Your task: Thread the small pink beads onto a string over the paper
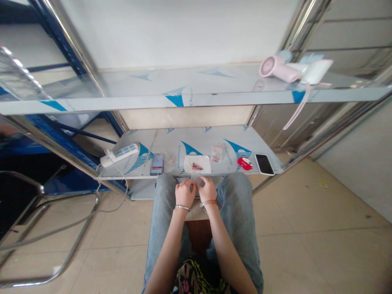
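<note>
My left hand (pixel 185 193) and my right hand (pixel 207 190) are close together between my knees, just in front of the lower shelf's edge. Fingers and thumbs of both are pinched on a small clear plastic bag (pixel 195 175), which is faint and partly hidden by the fingertips. Straight ahead of them a white paper sheet (pixel 205 160) lies on the shelf, bearing a small pile of dark red and pink pieces (pixel 197 166). To its right is a clear bag with pink-red contents (pixel 217 153). Some clear plastic (pixel 171 158) lies left of the paper.
The lower shelf (pixel 159 139) also carries a power strip (pixel 119 155), a phone-like device (pixel 157 164), a red item (pixel 245 163) and a dark-screened phone (pixel 265 164). Above runs an upper shelf (pixel 134 102) with a pink handheld fan (pixel 278 68). A cable and metal chair frame (pixel 73 249) are left.
</note>
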{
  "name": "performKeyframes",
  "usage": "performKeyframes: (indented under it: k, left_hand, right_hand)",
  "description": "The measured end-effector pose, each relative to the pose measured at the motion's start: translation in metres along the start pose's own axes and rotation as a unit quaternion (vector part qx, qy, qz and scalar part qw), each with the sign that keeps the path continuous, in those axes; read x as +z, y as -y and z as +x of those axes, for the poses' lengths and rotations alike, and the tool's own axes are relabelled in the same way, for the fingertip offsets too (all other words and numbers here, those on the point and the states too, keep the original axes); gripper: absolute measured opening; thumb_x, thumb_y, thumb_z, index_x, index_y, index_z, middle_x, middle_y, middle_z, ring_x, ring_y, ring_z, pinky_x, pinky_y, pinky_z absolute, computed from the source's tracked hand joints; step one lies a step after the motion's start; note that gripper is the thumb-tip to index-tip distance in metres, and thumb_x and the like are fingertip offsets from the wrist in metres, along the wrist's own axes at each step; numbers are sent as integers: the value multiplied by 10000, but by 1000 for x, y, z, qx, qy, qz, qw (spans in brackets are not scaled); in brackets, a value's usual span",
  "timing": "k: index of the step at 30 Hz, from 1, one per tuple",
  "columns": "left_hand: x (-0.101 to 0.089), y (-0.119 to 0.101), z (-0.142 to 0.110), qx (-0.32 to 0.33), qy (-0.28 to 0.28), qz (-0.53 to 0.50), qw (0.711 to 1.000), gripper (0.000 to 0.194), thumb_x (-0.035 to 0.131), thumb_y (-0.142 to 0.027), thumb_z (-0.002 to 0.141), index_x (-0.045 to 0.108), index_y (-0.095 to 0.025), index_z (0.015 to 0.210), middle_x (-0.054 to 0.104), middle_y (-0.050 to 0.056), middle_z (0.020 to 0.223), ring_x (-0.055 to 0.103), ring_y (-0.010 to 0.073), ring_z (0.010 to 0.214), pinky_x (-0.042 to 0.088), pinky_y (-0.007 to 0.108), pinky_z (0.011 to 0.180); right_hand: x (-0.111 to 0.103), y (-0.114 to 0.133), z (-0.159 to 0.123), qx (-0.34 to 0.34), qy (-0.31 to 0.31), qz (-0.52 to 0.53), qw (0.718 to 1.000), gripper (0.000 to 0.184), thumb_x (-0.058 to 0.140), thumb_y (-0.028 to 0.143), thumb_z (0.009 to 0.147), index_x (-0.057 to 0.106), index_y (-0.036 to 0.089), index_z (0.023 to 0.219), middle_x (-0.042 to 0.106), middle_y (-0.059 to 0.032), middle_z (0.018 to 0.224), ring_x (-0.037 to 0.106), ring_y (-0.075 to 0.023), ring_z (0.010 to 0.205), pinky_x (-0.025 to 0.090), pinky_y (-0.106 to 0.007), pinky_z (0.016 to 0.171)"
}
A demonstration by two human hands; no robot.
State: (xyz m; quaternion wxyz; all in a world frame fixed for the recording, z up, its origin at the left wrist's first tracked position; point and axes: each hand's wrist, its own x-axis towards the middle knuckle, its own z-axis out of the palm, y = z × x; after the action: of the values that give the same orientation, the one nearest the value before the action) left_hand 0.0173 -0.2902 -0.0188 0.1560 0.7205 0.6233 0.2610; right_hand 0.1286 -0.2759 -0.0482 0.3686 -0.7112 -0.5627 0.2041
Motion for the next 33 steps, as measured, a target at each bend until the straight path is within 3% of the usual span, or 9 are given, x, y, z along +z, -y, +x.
performKeyframes:
  k: [2, 3, 6, 8, 12, 16, 24, 29, 33]
  left_hand:
    - [-1, 7, -2, 14, 9, -9, 1000, 113, 557, -200, 861, 661, -200, 906, 670, 98, 1170, 614, 241, 1098, 436, 380, 915]
    - [-2, 11, -3, 21, 16, -11, 1000, 186, 606, -207, 819, 661, -208, 997, 621, 104, 1283, 575, 259, 1178, 428, 401, 949]
    - [-6, 23, -3, 47, 43, 0, 998, 674, 715, -193, 678, 530, -216, 1327, 448, 130, 1491, 440, 305, 1341, 368, 460, 1056]
    - [-7, 28, -1, 71, 52, 9, 996, 787, 708, -163, 661, 464, -216, 1407, 422, 127, 1516, 393, 302, 1383, 320, 464, 1103]
    - [-9, 30, 3, 99, 59, 13, 993, 603, 638, -131, 721, 568, -231, 1312, 588, 101, 1370, 491, 268, 1310, 305, 442, 1110]
    - [-10, 26, 4, 97, 54, 11, 994, 521, 679, -201, 714, 618, -244, 1230, 669, 88, 1239, 586, 267, 1180, 303, 453, 1100]
    - [-13, 25, 1, 84, 41, -3, 996, 525, 728, -285, 704, 590, -230, 1208, 678, 93, 1158, 608, 282, 1100, 374, 456, 1015]
    - [-11, 39, 2, 91, 34, -65, 993, 628, 748, -260, 684, 543, -192, 1274, 619, 116, 1178, 605, 267, 1063, 471, 406, 925]
    - [-11, 44, 4, 98, 19, -117, 988, 591, 749, -186, 667, 576, -192, 1233, 596, 96, 1129, 597, 240, 1028, 501, 378, 910]
  right_hand:
    - [0, -2, 1, 0, 26, -12, 1000, 368, 648, 162, 771, 699, 142, 1135, 666, -119, 1053, 611, -223, 968, 460, -310, 885]
    - [0, -3, 1, -4, 41, -16, 999, 383, 646, 136, 751, 700, 129, 1130, 670, -117, 1032, 608, -225, 967, 458, -316, 893]
    - [5, -6, 1, -21, 78, -18, 997, 380, 669, 137, 711, 720, 125, 1087, 682, -106, 978, 609, -228, 942, 467, -330, 884]
    - [9, -8, 0, -24, 90, -8, 996, 375, 700, 160, 686, 734, 145, 1059, 690, -100, 978, 619, -228, 927, 476, -325, 864]
    - [16, -8, -2, -23, 120, 39, 992, 353, 671, 145, 706, 743, 174, 1050, 719, -74, 959, 650, -207, 871, 487, -289, 820]
    - [9, -5, -1, -38, 141, 72, 987, 307, 568, 97, 772, 755, 186, 1000, 738, -58, 949, 676, -190, 852, 488, -262, 805]
    - [-11, 7, 1, -55, 151, 11, 987, 328, 479, 84, 849, 745, 203, 998, 732, -69, 1028, 678, -219, 974, 468, -290, 877]
    - [-11, 14, 0, -71, 152, 72, 983, 298, 487, 115, 874, 742, 184, 1012, 727, -70, 1050, 679, -218, 966, 484, -308, 886]
    - [-11, 14, 1, -67, 159, 170, 970, 248, 512, 150, 859, 745, 186, 938, 735, -63, 996, 687, -198, 914, 509, -301, 846]
